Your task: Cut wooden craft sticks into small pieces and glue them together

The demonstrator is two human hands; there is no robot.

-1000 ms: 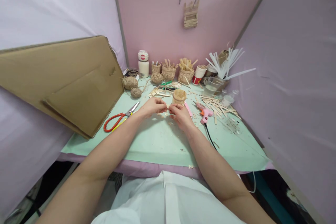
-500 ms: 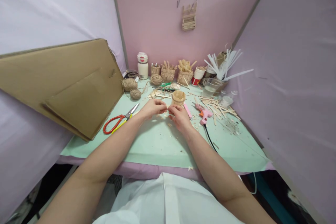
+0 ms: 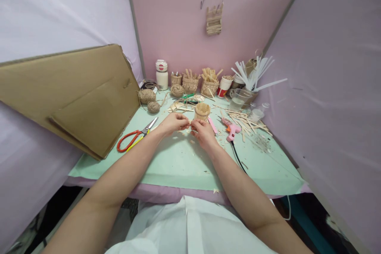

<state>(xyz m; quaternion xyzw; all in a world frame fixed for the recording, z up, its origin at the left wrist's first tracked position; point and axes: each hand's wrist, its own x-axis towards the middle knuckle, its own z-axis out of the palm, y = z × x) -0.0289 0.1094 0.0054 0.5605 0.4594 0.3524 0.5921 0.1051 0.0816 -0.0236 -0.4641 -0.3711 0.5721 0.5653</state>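
Note:
My left hand [image 3: 173, 122] and my right hand [image 3: 203, 131] meet over the middle of the green mat [image 3: 178, 162], fingers pinched together on a small wooden piece [image 3: 189, 124] held between them. Only a sliver of that piece shows. Just behind my right hand stands a small round stick-and-twine basket [image 3: 202, 110]. Red-handled scissors [image 3: 133, 135] lie to the left of my left hand. To the right of my right hand lies a pink glue gun [image 3: 231, 129] with its black cord running toward me.
A large cardboard sheet [image 3: 74, 91] leans at the left. Twine balls [image 3: 148, 96], a white jar [image 3: 162, 74], small baskets of sticks [image 3: 210, 82], a cup of white strips [image 3: 253, 77] and loose wooden sticks [image 3: 247, 121] crowd the back and right.
Both hands stay pinched together in the same spot. The camera tilted slightly between the earliest frame and now.

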